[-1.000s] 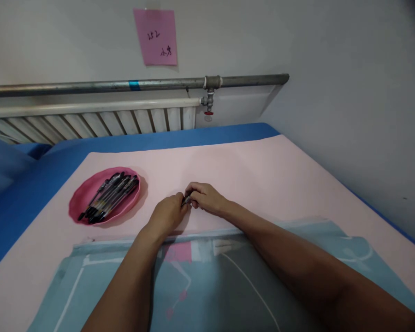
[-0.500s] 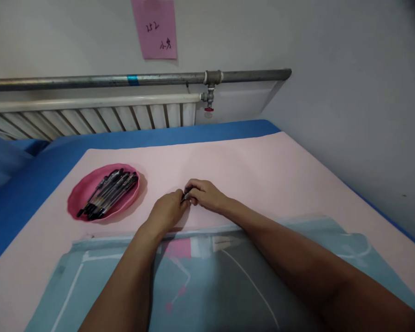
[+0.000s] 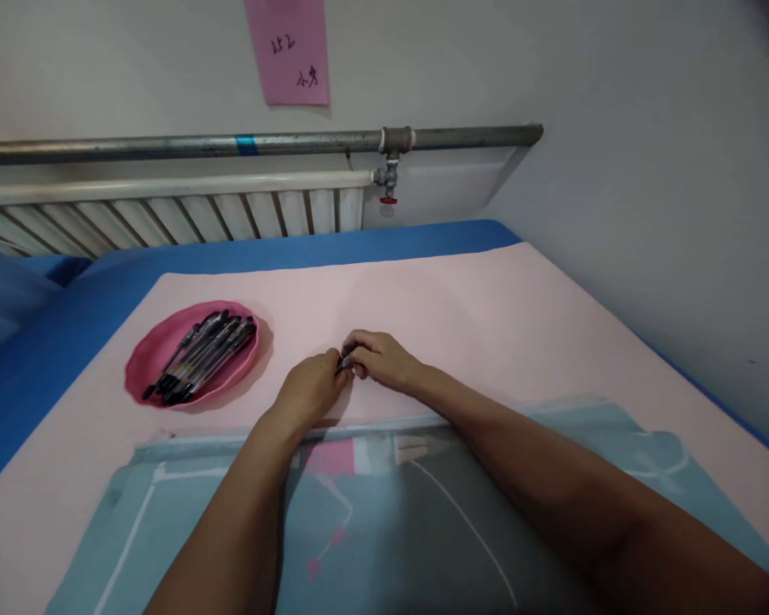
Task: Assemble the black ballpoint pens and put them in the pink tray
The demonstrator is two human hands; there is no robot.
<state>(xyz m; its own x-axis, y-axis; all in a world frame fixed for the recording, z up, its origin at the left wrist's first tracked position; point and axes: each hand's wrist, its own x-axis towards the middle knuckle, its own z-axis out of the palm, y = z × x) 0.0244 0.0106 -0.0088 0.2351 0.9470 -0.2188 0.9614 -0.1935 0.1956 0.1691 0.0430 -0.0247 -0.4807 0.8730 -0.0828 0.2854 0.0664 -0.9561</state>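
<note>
Both hands meet just above the pink table cover. A small dark piece with a clear section, seemingly a pen, shows between them; most of it is hidden by the fingers. My left hand is closed around one end. The fingers of my right hand pinch the other end. To the left stands a pink scalloped dish holding several clear-barrelled pens with black caps, all lying slantwise in a pile.
A blue patterned cloth lies under my forearms along the near side. Behind the blue table edge are a white radiator, a metal pipe and a red-handled valve. A pink note hangs on the wall.
Hardly anything differs. My hands keep the same hold and place; the view has shifted very slightly.
</note>
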